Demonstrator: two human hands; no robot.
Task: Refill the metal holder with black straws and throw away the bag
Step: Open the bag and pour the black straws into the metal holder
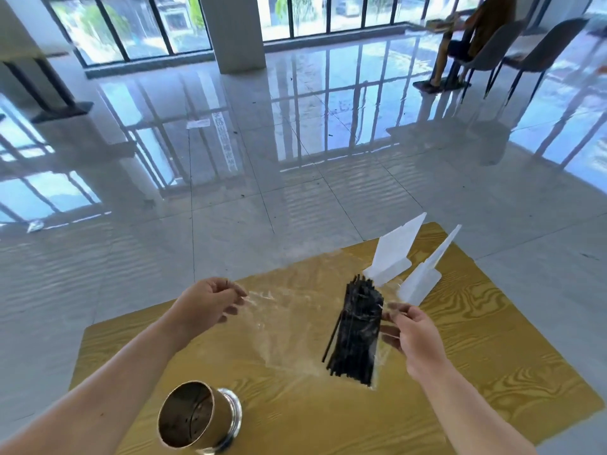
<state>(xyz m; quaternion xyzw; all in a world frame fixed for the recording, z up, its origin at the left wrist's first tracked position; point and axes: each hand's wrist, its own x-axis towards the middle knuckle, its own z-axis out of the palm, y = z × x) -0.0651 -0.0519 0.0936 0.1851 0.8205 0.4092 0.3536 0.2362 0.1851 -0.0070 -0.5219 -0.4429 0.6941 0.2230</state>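
A person's two bare hands hold a clear, crinkled plastic bag (289,323) above a yellow wood-grain table (492,356), with a bundle of thin black plastic straws (358,333) bunched at the bag's right side. The left hand (210,300) pinches the bag's left edge between thumb and curled fingertips; the right hand (410,330) has its fingers loosely closed on the film just beside the straws, though exactly how much film it grips is hard to tell. Two white cardboard header flaps (394,254) stand up from the bag's far end, splayed apart, so the top appears open.

The step in hand looks to be opening the bag and getting at the straws. It would go best if the film is drawn taut between both hands and the bundle taken out together, since one straw already angles away from the left of the bundle and loose ones could scatter across the table.

The straws are matte black, slender and uniform, packed roughly parallel, their ends pointing toward the flaps and back toward the person. The round, shiny metal holder (193,418) stands near the table's front edge, well apart from the bag, its interior dark and apparently unfilled.
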